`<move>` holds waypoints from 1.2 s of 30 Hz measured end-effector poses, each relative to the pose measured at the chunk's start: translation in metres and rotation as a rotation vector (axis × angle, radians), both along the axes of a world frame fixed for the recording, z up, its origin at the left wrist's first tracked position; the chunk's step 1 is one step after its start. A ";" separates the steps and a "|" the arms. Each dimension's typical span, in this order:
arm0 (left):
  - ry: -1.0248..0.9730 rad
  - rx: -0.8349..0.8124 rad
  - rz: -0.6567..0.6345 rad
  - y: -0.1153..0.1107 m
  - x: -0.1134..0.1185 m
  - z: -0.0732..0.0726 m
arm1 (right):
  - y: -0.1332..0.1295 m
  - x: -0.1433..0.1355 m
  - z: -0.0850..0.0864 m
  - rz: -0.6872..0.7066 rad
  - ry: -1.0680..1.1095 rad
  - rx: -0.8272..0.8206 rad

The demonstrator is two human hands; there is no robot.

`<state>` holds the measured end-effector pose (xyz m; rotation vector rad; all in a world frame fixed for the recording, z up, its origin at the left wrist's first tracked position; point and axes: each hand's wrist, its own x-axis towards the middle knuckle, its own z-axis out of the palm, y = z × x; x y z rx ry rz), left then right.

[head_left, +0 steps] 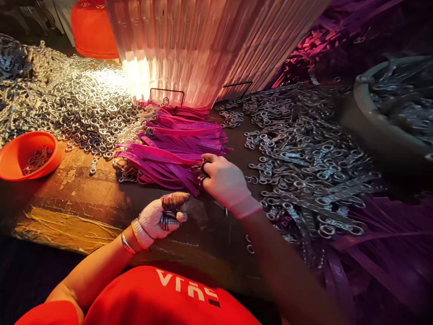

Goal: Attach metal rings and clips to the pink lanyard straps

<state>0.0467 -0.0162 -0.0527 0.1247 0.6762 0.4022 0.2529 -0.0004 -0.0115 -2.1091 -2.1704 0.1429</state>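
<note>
My left hand (160, 216), in a pale glove with a worn brown thumb, is curled over the table near its front edge. Dark, shiny metal rings (168, 220) show between its fingers. Farther forward, my right hand (225, 183), gloved in white, has its fingers closed on small dark metal pieces (200, 174) at the near right side of a pile of magenta straps (179, 149). Whether it also grips a strap, I cannot tell. The straps lie across the table, with pale metal ends bunched on their left.
A heap of metal ring links (84, 99) spreads over the left, by an orange bowl (47, 164) holding a few pieces. More ringed metal pieces (304, 180) cover the right, near a large bucket (368, 104). A ribbed translucent panel (189, 49) stands behind the straps.
</note>
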 end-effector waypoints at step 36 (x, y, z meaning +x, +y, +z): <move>0.547 0.821 -0.554 -0.050 -0.005 0.016 | -0.141 -0.034 -0.028 0.059 1.084 -0.044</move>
